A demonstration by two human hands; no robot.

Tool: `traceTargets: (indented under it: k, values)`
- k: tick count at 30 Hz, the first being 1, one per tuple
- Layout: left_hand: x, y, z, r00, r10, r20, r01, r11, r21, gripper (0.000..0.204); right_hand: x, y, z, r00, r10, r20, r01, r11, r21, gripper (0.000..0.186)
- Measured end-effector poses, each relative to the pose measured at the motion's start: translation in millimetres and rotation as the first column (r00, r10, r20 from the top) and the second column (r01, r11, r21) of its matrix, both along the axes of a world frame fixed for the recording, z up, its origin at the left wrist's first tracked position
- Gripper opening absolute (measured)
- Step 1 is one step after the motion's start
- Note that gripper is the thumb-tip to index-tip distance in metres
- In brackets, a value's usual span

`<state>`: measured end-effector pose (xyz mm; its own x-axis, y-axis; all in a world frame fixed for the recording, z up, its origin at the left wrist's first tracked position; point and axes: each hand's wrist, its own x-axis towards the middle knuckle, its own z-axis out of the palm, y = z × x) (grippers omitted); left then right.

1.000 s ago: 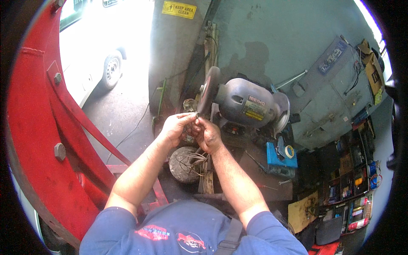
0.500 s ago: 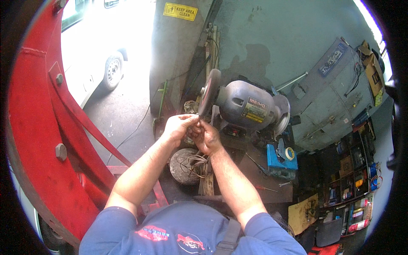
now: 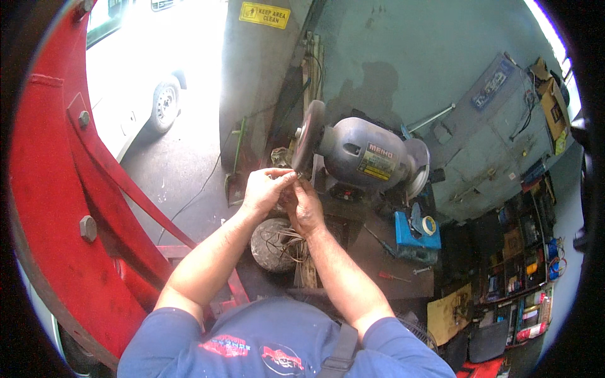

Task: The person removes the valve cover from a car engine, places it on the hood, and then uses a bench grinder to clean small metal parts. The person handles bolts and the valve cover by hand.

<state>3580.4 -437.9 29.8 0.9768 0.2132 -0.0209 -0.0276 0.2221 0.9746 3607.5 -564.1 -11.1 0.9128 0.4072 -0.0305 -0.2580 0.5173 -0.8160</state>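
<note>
A grey bench grinder (image 3: pixel 353 148) stands in front of me, with a dark wheel (image 3: pixel 310 135) on its left end and a paler wheel (image 3: pixel 419 170) on its right. My left hand (image 3: pixel 263 190) is closed in a pinch at the lower edge of the left wheel. Close against it, my right hand (image 3: pixel 307 211) is also closed, fingertips meeting the left ones. Whatever small piece sits between the fingertips is mostly hidden and too small to name. The fingertips are right by the wheel's rim; contact cannot be made out.
Below my hands lies a round grey block (image 3: pixel 268 246) with wires on it. On the bench to the right are a blue box (image 3: pixel 413 236), a tape roll (image 3: pixel 429 225) and a screwdriver (image 3: pixel 394 276). A red steel frame (image 3: pixel 94 189) rises at left; shelves (image 3: pixel 517 264) stand right.
The right hand has turned slightly and shifted a little left, with its fingers nearer the wheel. The left hand stays almost in place, and the view has shifted slightly.
</note>
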Motion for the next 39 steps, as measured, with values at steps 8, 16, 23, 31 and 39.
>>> traceTargets:
  k: [8, 16, 23, 31, 39]
  values:
    - [4, -7, -22, 0.995, -0.010, -0.101, -0.013, 0.975, -0.223, 0.030, 9, -11, 8, 0.851, -0.010, 0.526, 0.386, 0.691, -0.611, 0.025]
    - [1, -22, -19, 0.995, 0.004, -0.104, -0.035, 0.954, -0.298, 0.030, -3, -22, 42, 0.739, 0.082, 0.669, 0.543, 0.516, -0.663, 0.021]
    - [3, -33, -21, 0.997, 0.041, -0.072, -0.065, 0.924, -0.376, 0.032, 6, -30, 43, 0.603, 0.186, 0.776, 0.659, 0.433, -0.615, 0.021]
    - [-2, -39, -23, 0.994, 0.099, -0.038, -0.106, 0.928, -0.356, 0.033, -2, -28, 42, 0.596, 0.060, 0.801, 0.650, 0.550, -0.524, 0.011]
    - [5, -41, -32, 0.993, 0.099, -0.064, -0.116, 0.919, -0.377, 0.028, 1, -29, 38, 0.645, 0.000, 0.764, 0.630, 0.566, -0.532, 0.012]
